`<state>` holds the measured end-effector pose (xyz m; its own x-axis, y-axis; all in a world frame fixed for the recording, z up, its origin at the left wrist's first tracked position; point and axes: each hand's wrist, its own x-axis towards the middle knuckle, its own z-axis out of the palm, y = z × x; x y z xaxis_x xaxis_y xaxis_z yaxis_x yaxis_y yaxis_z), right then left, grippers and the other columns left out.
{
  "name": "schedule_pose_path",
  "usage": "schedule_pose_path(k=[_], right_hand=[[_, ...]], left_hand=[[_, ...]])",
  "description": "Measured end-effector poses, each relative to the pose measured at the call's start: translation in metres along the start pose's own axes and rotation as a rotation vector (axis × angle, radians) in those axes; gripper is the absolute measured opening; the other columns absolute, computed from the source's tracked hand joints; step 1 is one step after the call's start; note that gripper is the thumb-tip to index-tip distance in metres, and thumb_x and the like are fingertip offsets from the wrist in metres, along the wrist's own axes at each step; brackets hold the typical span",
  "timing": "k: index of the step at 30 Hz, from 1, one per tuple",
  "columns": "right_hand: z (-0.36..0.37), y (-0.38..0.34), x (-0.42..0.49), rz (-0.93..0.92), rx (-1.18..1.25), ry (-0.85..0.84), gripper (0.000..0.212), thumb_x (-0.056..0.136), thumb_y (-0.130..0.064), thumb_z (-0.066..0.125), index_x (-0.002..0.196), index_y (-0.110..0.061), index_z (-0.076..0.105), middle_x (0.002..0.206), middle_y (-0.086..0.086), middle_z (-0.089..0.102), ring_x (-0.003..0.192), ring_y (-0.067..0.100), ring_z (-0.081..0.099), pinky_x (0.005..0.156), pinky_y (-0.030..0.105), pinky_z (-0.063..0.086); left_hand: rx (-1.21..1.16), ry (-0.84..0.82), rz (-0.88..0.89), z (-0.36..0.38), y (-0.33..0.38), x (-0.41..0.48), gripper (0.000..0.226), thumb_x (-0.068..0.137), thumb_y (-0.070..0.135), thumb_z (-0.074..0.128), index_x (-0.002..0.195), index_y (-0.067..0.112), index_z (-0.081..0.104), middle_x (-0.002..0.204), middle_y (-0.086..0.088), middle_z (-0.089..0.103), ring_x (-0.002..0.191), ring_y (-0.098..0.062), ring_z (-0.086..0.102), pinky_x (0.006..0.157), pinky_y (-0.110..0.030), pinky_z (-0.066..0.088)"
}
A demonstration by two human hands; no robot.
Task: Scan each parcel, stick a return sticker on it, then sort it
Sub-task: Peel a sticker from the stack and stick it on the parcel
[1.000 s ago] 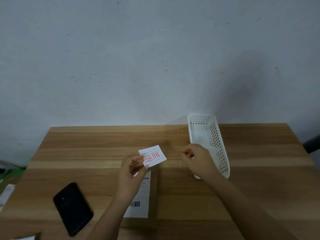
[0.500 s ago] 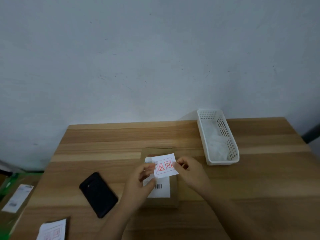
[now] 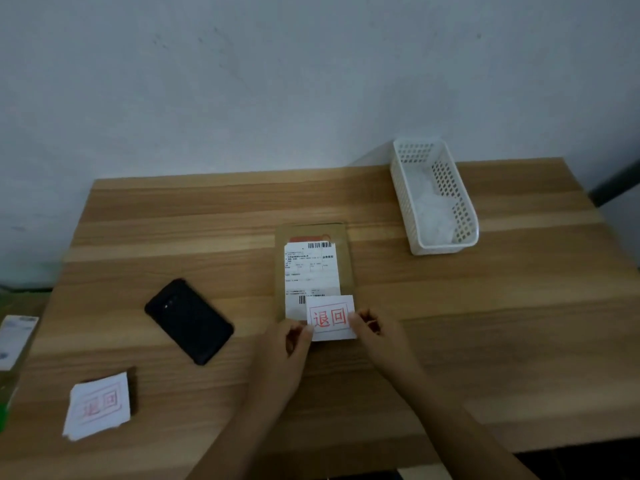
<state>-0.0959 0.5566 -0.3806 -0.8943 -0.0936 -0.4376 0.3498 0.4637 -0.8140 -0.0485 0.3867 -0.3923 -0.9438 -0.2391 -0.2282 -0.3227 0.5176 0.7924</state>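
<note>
A flat brown cardboard parcel (image 3: 346, 258) with a white shipping label lies in the middle of the wooden table (image 3: 207, 216). A white return sticker (image 3: 330, 317) with red characters sits over the parcel's near end. My left hand (image 3: 287, 344) pinches the sticker's left edge and my right hand (image 3: 375, 336) pinches its right edge. A black phone (image 3: 188, 320) lies face down to the left of the parcel. A stack of more return stickers (image 3: 98, 405) rests near the table's front left corner.
A white perforated plastic basket (image 3: 434, 199) with crumpled white material inside stands at the back right against the wall. Another labelled parcel (image 3: 14, 341) shows beyond the table's left edge, lower down. The table's front edge is near my forearms.
The view has tilted down and shifted. Both hands have lowered the sticker from in front of me onto the near end of the parcel; my right hand joined the left on it.
</note>
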Motion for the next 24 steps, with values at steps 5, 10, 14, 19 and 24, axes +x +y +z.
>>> schedule_pose_path(k=[5, 10, 14, 19, 24], right_hand=[[0.005, 0.014, 0.001, -0.047, -0.111, 0.002, 0.017, 0.095, -0.037, 0.056, 0.091, -0.022, 0.062, 0.094, -0.005, 0.063, 0.083, 0.006, 0.06, 0.062, 0.014, 0.045], [0.01, 0.027, 0.009, -0.212, -0.434, 0.177, 0.019, 0.093, -0.042, 0.055, 0.088, -0.024, 0.06, 0.097, -0.007, 0.051, 0.096, 0.013, 0.049, 0.082, 0.033, 0.041], [0.015, 0.028, 0.013, -0.278, -0.629, 0.259, 0.021, 0.095, -0.04, 0.053, 0.093, -0.02, 0.06, 0.102, -0.002, 0.052, 0.098, 0.016, 0.044, 0.08, 0.031, 0.03], [0.017, 0.032, 0.019, -0.317, -0.701, 0.324, 0.019, 0.094, -0.037, 0.056, 0.088, -0.019, 0.059, 0.101, 0.002, 0.056, 0.091, 0.02, 0.046, 0.077, 0.032, 0.027], [0.019, 0.034, 0.021, -0.36, -0.791, 0.377, 0.018, 0.091, -0.036, 0.061, 0.085, -0.019, 0.059, 0.094, 0.003, 0.056, 0.085, 0.021, 0.048, 0.073, 0.032, 0.03]], left_hand=[[0.024, -0.043, -0.006, 0.01, -0.005, -0.001, 0.019, 0.097, 0.038, 0.051, 0.085, 0.027, 0.061, 0.084, 0.013, 0.061, 0.076, 0.004, 0.057, 0.062, -0.01, 0.044], [0.223, -0.006, 0.078, 0.018, -0.011, 0.003, 0.026, 0.099, 0.038, 0.045, 0.083, 0.024, 0.06, 0.081, 0.011, 0.057, 0.072, -0.002, 0.053, 0.059, -0.018, 0.042], [0.359, 0.061, 0.151, 0.025, -0.012, 0.009, 0.027, 0.099, 0.037, 0.045, 0.081, 0.022, 0.058, 0.079, 0.011, 0.054, 0.07, -0.005, 0.05, 0.062, -0.027, 0.046], [0.441, 0.143, 0.22, 0.03, -0.013, 0.015, 0.021, 0.095, 0.027, 0.057, 0.075, 0.019, 0.056, 0.07, 0.006, 0.052, 0.06, -0.012, 0.049, 0.053, -0.035, 0.047], [0.51, 0.165, 0.238, 0.032, -0.011, 0.016, 0.022, 0.094, 0.026, 0.058, 0.073, 0.019, 0.056, 0.067, 0.01, 0.043, 0.057, -0.01, 0.042, 0.051, -0.027, 0.032]])
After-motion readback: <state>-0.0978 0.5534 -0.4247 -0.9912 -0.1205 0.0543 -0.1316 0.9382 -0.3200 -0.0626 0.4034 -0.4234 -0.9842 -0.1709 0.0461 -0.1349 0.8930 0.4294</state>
